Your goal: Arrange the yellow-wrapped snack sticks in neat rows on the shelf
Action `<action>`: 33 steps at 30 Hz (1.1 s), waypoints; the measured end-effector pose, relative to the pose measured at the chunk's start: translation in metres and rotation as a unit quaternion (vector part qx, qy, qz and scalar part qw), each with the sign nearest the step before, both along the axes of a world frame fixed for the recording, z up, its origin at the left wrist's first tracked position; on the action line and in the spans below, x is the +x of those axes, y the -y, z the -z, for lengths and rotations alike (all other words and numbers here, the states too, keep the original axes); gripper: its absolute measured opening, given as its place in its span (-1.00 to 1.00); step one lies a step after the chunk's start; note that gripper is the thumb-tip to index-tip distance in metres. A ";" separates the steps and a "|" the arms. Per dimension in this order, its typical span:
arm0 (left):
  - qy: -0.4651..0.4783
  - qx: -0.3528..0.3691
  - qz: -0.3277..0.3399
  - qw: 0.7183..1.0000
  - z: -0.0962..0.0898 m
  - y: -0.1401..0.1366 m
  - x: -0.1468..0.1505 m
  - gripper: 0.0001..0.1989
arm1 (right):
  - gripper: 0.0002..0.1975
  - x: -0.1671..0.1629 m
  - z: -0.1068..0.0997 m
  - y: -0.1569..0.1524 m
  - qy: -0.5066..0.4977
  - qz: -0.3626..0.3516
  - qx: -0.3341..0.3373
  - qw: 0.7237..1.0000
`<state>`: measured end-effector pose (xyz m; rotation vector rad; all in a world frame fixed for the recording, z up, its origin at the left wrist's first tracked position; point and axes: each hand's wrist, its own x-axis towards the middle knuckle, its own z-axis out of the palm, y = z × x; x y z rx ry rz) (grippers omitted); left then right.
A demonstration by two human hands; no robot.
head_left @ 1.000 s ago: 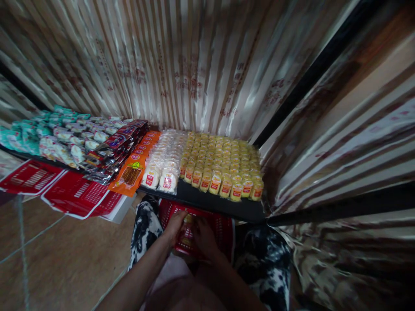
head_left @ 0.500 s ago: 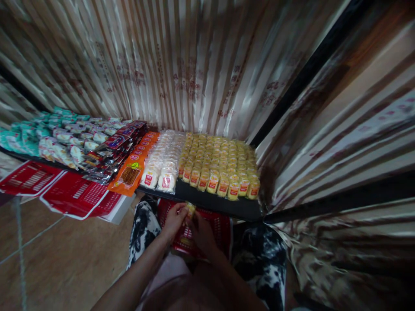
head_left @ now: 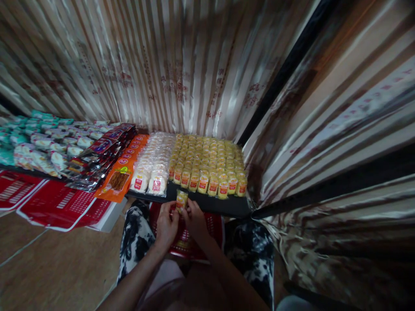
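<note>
Between my two hands is one small yellow wrapped snack [head_left: 182, 200] with a red label, held upright near the shelf's front edge. My left hand [head_left: 167, 222] is closed on its left side, and my right hand [head_left: 195, 219] grips its right side. Just beyond, rows of the same yellow wrapped snacks [head_left: 207, 166] stand on the black shelf [head_left: 207, 202]. White wrapped snacks [head_left: 157, 181] fill the rows to their left.
Left of the white snacks lie an orange packet [head_left: 121, 170], a pile of dark red packets [head_left: 97, 155] and teal and white packets [head_left: 58, 138]. Red printed bags [head_left: 65, 201] hang below. A striped curtain [head_left: 181, 65] closes the back; a black bar [head_left: 337, 183] runs at right.
The yellow snack has come up and turned upright, its red label now showing. Both hands have shifted with it toward the shelf edge. The whole view has swung slightly right.
</note>
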<state>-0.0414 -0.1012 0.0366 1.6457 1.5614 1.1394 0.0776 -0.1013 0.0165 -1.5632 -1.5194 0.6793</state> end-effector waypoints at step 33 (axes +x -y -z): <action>0.007 -0.006 0.009 1.000 0.002 -0.037 0.006 -0.60 | -0.74 -0.025 0.006 -0.073 -0.008 0.058 0.023 0.998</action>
